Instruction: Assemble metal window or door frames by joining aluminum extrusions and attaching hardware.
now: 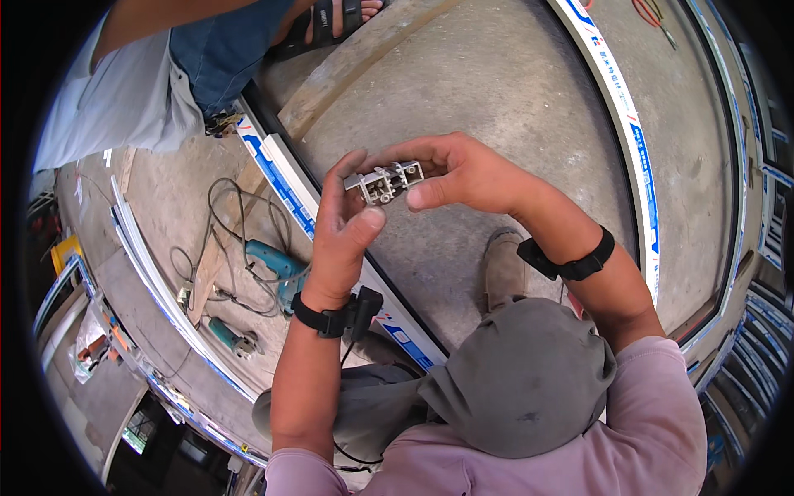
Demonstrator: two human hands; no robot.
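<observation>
Both my hands are raised over the floor, around a cluster of small silver metal brackets [380,187] with square hollow ends and screws. My left hand [339,236] grips the left end, its thumb bent below and its fingers behind. From the other side my right hand [467,174] curls over the top, with the thumb against the right end. Partly hidden by the fingers, the brackets may be two pieces pressed together; I cannot tell. Beneath my left forearm runs a long window-frame profile [294,198] with blue and white film.
Another filmed profile [635,140] curves along the right. On the floor at left lie a teal power tool [277,260], an angle grinder [231,337] and a tangled cable [211,223]. A wooden plank [356,62] lies ahead. A person in jeans [219,58] is at upper left.
</observation>
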